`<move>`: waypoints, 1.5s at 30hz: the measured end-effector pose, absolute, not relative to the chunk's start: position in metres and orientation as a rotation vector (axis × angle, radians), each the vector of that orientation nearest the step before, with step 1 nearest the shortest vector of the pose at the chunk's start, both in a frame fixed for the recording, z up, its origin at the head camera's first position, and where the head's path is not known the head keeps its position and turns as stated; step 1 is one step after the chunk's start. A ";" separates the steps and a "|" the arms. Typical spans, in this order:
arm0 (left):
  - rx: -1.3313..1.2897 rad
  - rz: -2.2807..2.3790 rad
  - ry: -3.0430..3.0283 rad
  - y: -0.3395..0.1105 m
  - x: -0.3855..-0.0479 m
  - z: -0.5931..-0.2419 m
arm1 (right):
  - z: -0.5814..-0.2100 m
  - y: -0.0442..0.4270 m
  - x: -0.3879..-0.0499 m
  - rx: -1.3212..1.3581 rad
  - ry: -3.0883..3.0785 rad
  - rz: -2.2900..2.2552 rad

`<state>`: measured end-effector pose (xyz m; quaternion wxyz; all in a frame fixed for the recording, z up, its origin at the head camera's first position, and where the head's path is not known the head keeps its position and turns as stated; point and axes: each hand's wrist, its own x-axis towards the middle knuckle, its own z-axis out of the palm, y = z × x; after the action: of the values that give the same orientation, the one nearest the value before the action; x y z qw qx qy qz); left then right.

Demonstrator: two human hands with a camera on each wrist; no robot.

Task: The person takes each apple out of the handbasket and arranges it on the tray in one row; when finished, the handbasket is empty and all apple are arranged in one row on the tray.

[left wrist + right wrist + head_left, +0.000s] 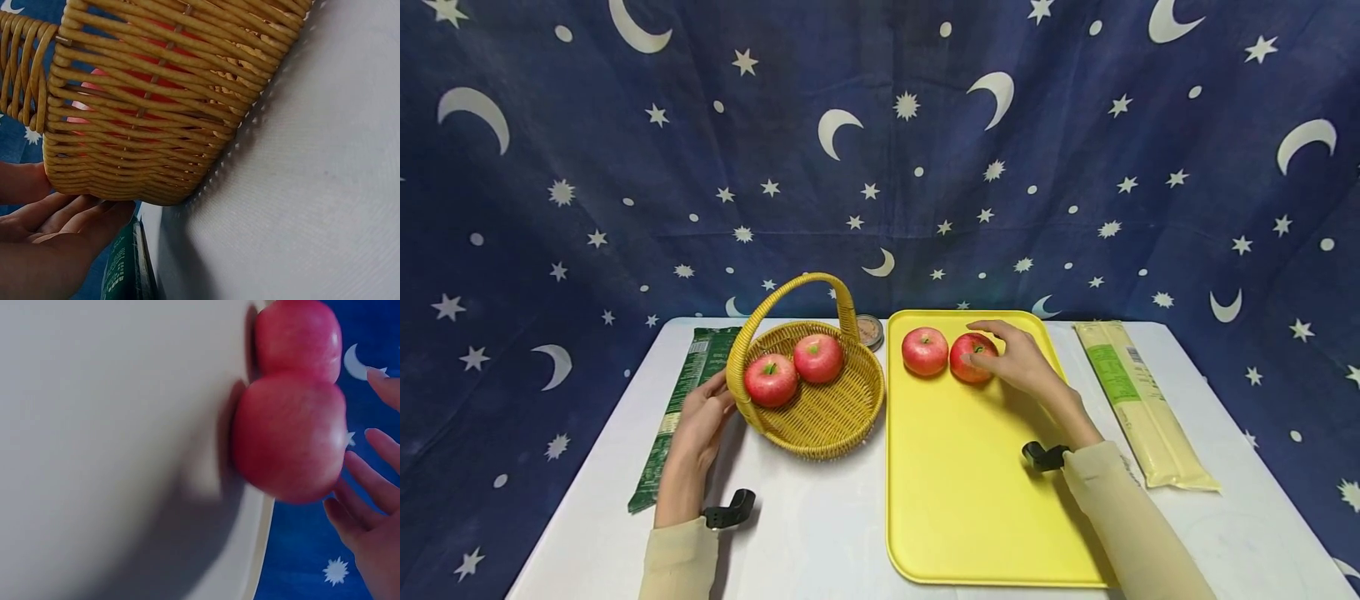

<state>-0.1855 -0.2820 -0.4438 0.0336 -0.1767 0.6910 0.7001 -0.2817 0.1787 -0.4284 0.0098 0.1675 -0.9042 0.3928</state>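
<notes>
A yellow wicker basket [827, 421] with an upright handle holds two red apples [771, 381]. At its left side my left hand [700, 425] touches the wicker; the left wrist view has the hand [59, 240] with extended fingers against the basket's wall [144, 144]. Two more red apples [925, 351] stand side by side near the far edge of a yellow tray [970, 492]. Over the right one [973, 358] my right hand [1030, 362] is spread, thumb and fingers apart. In the right wrist view, the hand's [378, 525] fingers are beside the nearer apple [290, 437], ungripped; contact is unclear.
A green package [662, 442] lies left of the basket, partly behind my left hand. A pale package with a green label [1142, 408] lies right of the tray. Behind the basket is a small round container [869, 331]. A starry blue cloth [910, 167] hangs behind the white table [820, 533].
</notes>
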 end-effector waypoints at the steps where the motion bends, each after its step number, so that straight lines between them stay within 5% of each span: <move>1: -0.544 2.157 2.123 -0.282 -0.185 -0.444 | -0.427 0.176 -0.281 0.517 -2.812 1.242; 45: -0.524 2.182 2.140 -0.282 -0.187 -0.445 | -0.402 0.036 -0.281 1.016 -2.716 1.516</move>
<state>-0.1865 -0.2817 -0.4452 0.0201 -0.1691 0.6900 0.7035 -0.2805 0.0357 -0.4021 -0.0651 0.3097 -0.8283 0.4624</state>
